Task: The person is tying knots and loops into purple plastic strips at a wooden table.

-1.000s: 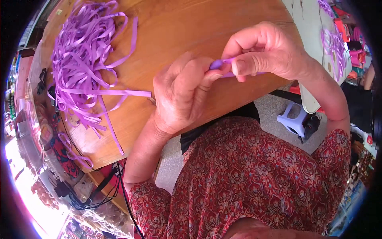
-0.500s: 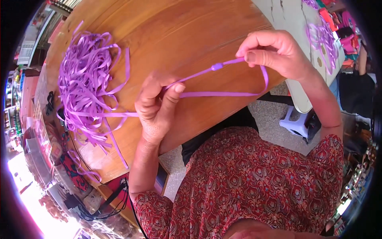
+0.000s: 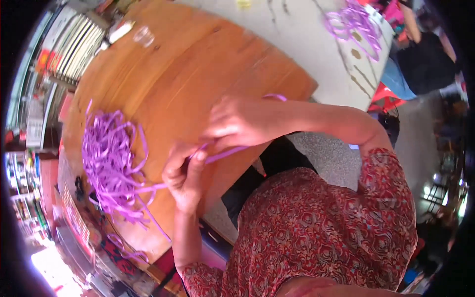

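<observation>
A purple ribbon [image 3: 226, 154] is pinched between the thumb and fingers of my left hand [image 3: 183, 173]. My right hand [image 3: 231, 123], slightly blurred, meets it at the left fingertips, its fingers closed on the ribbon there. The exact spot between the fingertips is partly hidden. One strand runs from my left hand back to a tangled pile of purple ribbon [image 3: 106, 161] on the left of the wooden table [image 3: 198, 64]. Past my right forearm a short curve of purple ribbon [image 3: 275, 97] shows.
A white table [image 3: 307, 44] adjoins at the far right, bearing another heap of purple ribbon [image 3: 354, 24]. A person in dark clothing [image 3: 425, 64] is beyond it. Small clear and white items [image 3: 143, 36] lie at the wooden table's far left edge. Crowded shelves stand to the left.
My right hand has come left, from holding the ribbon stretched out to meeting my left hand. The small lump on the ribbon is now out of sight. The whole view has shifted.
</observation>
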### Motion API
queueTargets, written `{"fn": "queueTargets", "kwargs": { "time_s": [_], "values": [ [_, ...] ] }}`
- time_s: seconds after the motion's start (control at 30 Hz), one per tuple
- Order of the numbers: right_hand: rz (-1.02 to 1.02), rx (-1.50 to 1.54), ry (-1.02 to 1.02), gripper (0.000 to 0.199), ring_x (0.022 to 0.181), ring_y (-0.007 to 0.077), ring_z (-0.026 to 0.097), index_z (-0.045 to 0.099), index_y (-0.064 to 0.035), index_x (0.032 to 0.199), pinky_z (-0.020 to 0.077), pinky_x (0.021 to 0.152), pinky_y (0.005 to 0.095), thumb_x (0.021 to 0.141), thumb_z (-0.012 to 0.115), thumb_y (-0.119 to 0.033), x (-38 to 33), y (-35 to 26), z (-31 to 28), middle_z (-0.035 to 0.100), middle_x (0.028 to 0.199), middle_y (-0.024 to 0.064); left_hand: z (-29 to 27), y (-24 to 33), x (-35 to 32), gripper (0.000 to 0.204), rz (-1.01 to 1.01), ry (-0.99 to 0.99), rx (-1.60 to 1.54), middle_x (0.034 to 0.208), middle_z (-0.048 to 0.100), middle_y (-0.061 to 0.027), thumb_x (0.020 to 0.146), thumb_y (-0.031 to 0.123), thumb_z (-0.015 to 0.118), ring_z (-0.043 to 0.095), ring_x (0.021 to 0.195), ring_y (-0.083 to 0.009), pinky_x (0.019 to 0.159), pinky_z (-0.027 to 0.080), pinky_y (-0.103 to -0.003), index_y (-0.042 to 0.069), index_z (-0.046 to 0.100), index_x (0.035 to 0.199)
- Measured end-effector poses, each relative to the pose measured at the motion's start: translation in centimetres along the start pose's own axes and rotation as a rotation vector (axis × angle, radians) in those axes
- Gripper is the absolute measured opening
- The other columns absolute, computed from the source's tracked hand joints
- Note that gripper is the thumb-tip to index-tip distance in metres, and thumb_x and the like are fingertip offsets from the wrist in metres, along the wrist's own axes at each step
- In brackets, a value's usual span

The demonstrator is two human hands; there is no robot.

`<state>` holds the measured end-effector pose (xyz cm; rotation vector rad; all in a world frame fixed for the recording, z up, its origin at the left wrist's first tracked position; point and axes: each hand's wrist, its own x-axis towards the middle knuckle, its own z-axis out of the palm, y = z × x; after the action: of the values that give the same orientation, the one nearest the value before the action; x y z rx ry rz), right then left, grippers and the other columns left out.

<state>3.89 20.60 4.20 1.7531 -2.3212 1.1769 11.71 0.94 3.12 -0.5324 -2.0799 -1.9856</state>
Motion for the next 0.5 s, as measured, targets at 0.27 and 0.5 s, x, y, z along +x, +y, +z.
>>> {"fn": "queueTargets", "kwargs": {
  "time_s": [0.27,0.5],
  "values": [
    [0.277,0.331,0.152,0.014,0.066,0.0184,0.058,0.064,-0.0018,0.088,0.0431,0.059,0.0306,0.087,0.061,-0.015,-3.8,-1.8,-4.2,0.061,0.072,0.0068,-0.6,1.7,-0.8,0.007,-0.117,0.087,0.128,0.072,0.047,0.0027,0.082,0.004,0.062,0.04,0.067,-0.0065,0.061,0.031,-0.021,0.004,0.057,0.077],
    [0.519,0.371,0.176,0.017,0.064,0.0058,0.051,0.067,-0.0044,0.092,0.0391,0.056,0.0233,0.088,0.063,-0.02,-8.3,-5.6,-7.9,0.06,0.07,-0.0011,2.1,2.1,-1.2,0.007,-0.075,0.066,0.464,0.072,0.045,0.0034,0.083,-0.003,0.058,0.042,0.068,-0.0055,0.06,0.034,-0.019,0.003,0.058,0.08]
  ]
}}
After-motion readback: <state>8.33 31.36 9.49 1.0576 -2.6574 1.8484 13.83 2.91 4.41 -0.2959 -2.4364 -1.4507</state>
